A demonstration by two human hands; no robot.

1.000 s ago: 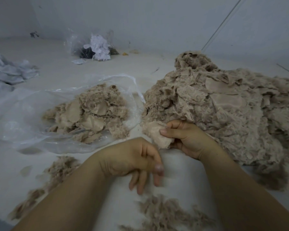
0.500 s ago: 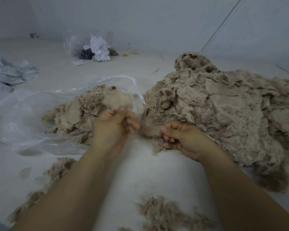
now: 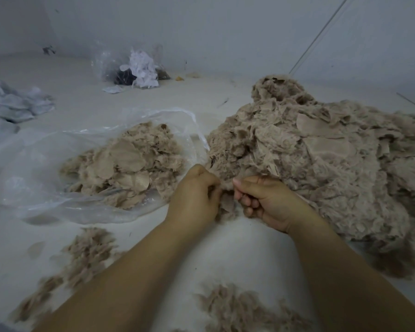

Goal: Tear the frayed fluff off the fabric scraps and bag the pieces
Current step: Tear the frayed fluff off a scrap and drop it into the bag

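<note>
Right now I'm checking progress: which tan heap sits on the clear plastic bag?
The smaller tan scrap heap left of both hands lies on the clear plastic bag. The big pile on the right rests on bare floor.

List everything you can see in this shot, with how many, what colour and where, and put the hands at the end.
Large heap of frayed fabric scraps: one, beige-brown, right half of the white surface.
Clear plastic bag: one, transparent, left of centre, lying open.
Pile of trimmed fabric pieces: one, beige, on the bag.
Small fabric scrap: one, beige, between both hands.
Torn-off fluff clumps: several, brown, near edge, left and centre.
Pale crumpled cloth: one pile, grey-white, far left.
Second clear bag with white and dark scraps: one, far back by the wall.
White surface: one, under everything.
Left hand: one, pinching the small scrap.
Right hand: one, pinching the same scrap.
</note>
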